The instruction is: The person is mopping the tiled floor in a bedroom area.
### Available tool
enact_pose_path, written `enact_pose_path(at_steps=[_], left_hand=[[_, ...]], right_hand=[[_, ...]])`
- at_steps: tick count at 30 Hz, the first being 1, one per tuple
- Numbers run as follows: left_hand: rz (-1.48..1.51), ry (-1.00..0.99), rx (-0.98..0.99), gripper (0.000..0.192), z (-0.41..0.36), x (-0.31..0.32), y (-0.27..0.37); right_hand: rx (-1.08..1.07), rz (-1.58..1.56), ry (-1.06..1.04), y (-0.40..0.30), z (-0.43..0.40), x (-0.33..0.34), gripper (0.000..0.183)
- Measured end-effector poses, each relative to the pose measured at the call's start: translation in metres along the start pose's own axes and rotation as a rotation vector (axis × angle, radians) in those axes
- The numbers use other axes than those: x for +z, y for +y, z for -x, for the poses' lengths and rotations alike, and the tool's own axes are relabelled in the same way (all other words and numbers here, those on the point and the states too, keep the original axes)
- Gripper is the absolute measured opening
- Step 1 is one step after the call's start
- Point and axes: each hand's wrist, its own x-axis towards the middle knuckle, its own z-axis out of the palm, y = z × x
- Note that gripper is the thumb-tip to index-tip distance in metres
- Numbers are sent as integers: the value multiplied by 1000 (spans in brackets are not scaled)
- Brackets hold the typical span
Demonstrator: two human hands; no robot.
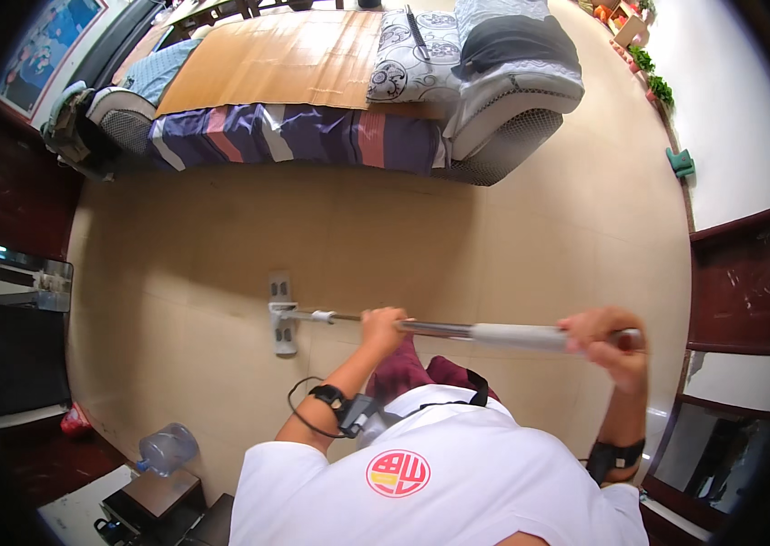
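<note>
A flat mop is held almost level across the front of my body. My left hand (383, 329) wraps around the middle of its metal pole (436, 330). Farther right, my right hand (605, 341) grips the end of the white handle sleeve (521, 336); this hand is slightly blurred. To the left, the narrow mop head (282, 314) lies on the tiled floor (385, 239), its long side running away from me. A white joint (323, 317) sits on the pole near the head. What cloth is under the head is hidden.
Ahead stands a sofa with a bamboo mat (282, 58), a striped cover (296, 136) and a patterned cushion (412, 61). A clear water jug (168, 449) lies beside a dark cabinet (156, 495) at lower left. Potted plants (659, 90) line the right wall.
</note>
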Motion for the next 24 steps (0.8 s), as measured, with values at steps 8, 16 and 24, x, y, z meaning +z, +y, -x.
enact_pose_path(at_steps=[8,16,24], left_hand=[[377,-278,356,8,-82,-32,152],[460,-296,410,12,-90,-74,153],[215,34,109,9,-123,-84,-3]], right_hand=[[-352,331,339,-119,41,-11,24],[-584,252,270,-124,42,-3,32],[-151,-95,137,5,-51,15,10]])
